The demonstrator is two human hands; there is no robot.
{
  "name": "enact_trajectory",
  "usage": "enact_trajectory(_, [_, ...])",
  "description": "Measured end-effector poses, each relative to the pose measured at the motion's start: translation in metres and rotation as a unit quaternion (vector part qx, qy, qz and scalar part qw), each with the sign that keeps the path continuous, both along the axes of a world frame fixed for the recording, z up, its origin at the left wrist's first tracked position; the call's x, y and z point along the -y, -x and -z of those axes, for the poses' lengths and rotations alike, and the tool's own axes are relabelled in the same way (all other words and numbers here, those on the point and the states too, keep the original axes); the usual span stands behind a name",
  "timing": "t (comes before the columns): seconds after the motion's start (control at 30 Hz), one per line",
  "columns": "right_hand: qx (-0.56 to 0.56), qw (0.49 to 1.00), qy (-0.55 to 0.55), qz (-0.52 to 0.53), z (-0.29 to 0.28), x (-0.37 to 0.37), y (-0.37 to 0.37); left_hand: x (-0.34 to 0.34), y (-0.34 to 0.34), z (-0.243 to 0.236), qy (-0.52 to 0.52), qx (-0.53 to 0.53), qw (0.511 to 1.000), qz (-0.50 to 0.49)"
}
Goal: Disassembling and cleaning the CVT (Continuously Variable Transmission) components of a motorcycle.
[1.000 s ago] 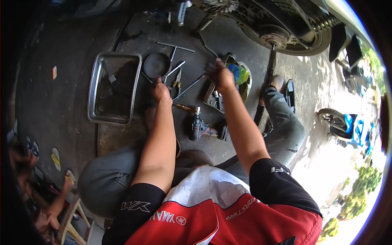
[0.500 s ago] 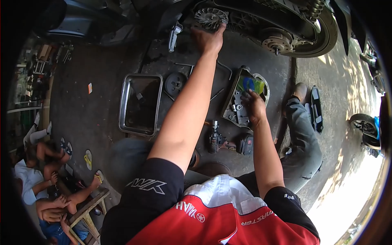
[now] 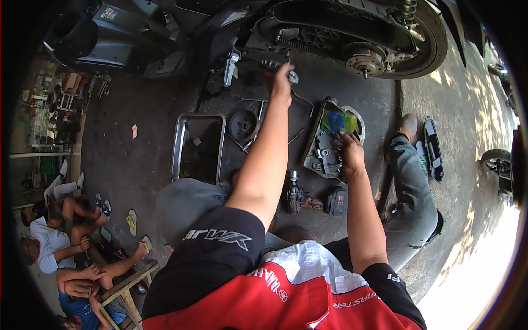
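Observation:
My left hand (image 3: 280, 85) is closed round a finned metal disc (image 3: 295, 77), held just below the scooter's exposed engine side; most of the disc is hidden by the hand. Above it a short shaft (image 3: 287, 56) and a toothed drive belt (image 3: 300, 47) show in the open casing (image 3: 316, 36). My right hand (image 3: 351, 154) is over the right side of an upturned engine cover (image 3: 313, 159), its fingers apart near small metal parts (image 3: 325, 152). A green and blue packet (image 3: 339, 121) lies in the cover's upper end, close to those fingertips.
A metal tray (image 3: 177, 148) lies left, beside a round dark pulley (image 3: 242, 125) and a T-handle wrench (image 3: 258, 100). An impact wrench (image 3: 293, 198) with its battery (image 3: 335, 201) is near my knees. The rear wheel (image 3: 432, 47) stands far right; people (image 3: 47, 242) sit at left.
The finned disc has come off the engine and moved toward me in my left hand, baring the shaft. My right hand has shifted slightly down the cover. The view has tilted a little.

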State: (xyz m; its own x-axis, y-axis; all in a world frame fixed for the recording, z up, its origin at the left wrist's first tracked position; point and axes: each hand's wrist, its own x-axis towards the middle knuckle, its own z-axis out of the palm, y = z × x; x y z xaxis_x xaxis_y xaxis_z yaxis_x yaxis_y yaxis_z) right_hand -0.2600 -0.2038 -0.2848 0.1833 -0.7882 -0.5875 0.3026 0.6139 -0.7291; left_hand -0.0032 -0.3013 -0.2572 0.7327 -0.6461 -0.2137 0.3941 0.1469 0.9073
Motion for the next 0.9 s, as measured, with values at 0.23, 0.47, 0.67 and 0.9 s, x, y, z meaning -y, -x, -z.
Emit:
enact_trajectory(0.23, [-0.018,0.999,-0.002,-0.026,0.004,-0.006,-0.012,-0.114,-0.003,0.035,0.11,-0.369,0.899,0.209])
enact_trajectory(0.47, [-0.005,0.998,-0.007,-0.063,0.023,-0.02,-0.027,-0.124,-0.047,0.103,-0.351,-0.01,0.908,0.227])
enact_trajectory(0.67, [-0.029,0.997,-0.012,-0.064,0.036,-0.021,-0.012,-0.093,-0.027,0.09,-0.396,0.544,0.734,-0.094])
enact_trajectory(0.9, [-0.022,0.999,-0.009,-0.025,0.01,-0.009,-0.015,0.031,-0.043,0.01,-0.109,0.345,0.932,-0.018])
